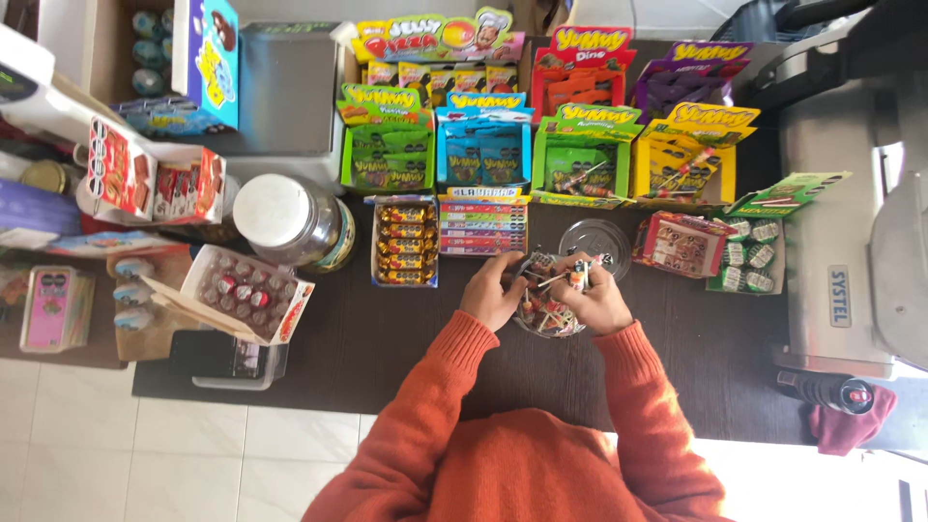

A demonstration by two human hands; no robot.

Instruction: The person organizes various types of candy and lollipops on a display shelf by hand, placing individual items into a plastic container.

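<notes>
My left hand (491, 293) and my right hand (597, 298) both grab lollipops (559, 277) over a clear jar (549, 324). The jar's round lid (596, 239) lies just behind it on the dark table (387, 348).

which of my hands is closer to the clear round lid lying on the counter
Right. Your right hand is just below the clear lid, a small gap apart, gripping lollipops over the jar. Your left hand is farther away, to the lid's lower left.
</notes>
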